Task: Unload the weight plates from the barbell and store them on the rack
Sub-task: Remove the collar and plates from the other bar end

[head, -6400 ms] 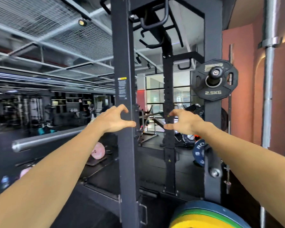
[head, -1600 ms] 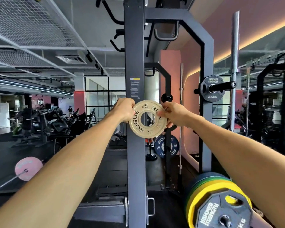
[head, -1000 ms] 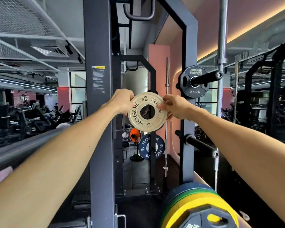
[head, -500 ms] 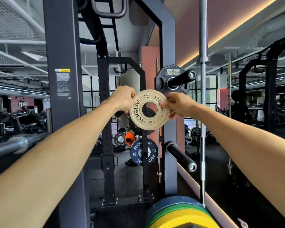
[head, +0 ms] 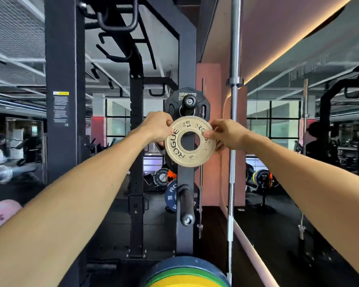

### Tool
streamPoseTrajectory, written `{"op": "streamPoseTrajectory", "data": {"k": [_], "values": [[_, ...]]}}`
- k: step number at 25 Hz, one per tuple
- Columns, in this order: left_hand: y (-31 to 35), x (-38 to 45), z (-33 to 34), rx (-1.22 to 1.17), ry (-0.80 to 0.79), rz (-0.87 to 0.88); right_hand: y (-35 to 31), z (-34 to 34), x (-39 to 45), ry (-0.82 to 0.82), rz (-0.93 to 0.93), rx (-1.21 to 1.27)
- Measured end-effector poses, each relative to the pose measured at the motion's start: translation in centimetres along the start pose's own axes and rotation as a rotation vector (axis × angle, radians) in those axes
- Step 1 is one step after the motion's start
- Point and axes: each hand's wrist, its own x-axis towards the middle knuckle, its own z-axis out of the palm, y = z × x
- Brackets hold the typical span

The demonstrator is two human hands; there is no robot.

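Note:
A small cream Rogue weight plate point(head: 190, 156) is held upright at arm's length in front of the rack upright point(head: 186, 235). My left hand point(head: 157, 126) grips its left rim and my right hand point(head: 226, 134) pinches its right rim. Just above it an upper storage peg point(head: 189, 101) points toward me, carrying a black Hammer Strength plate point(head: 174, 100). A bare lower peg point(head: 186, 204) sticks out below the plate. The barbell's steel sleeve point(head: 2, 175) shows at the far left.
A near black rack post point(head: 64, 100) stands to the left. An upright steel bar point(head: 233, 121) stands right of the pegs. Blue, green and yellow bumper plates point(head: 184, 274) sit at the bottom edge. A blue 20 plate point(head: 170, 196) and other plates lie behind. A mirror covers the right wall.
I have stepped rightward around the near post, carrying the cream plate in both hands. The storage pegs, earlier angled to the right, now point straight at me behind the plate.

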Motion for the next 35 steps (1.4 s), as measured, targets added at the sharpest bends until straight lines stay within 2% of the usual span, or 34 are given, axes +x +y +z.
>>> {"op": "streamPoseTrajectory", "data": {"k": [6,10,16,23,29,35], "values": [[4.6,3.2,-3.5,-0.003,0.119,0.050,-2.4,-5.5,2.5,0.076,-0.098,0.029],[5.2,5.9,-5.1,0.001,0.198,0.072,-3.5,-7.0,5.0,0.124,-0.138,0.015],[2.7,9.8,-3.9,0.082,0.225,0.071,-2.4,-5.7,8.7,0.141,-0.126,-0.007],[-0.8,15.0,-0.8,0.051,0.260,0.114,0.9,-4.0,14.4,0.251,-0.045,0.038],[-3.3,18.7,2.1,-0.051,0.332,0.063,4.4,-2.6,19.4,0.391,0.007,-0.211],[-4.6,22.1,4.3,0.108,0.332,0.064,7.9,-1.8,23.9,0.485,0.026,-0.287]]}}
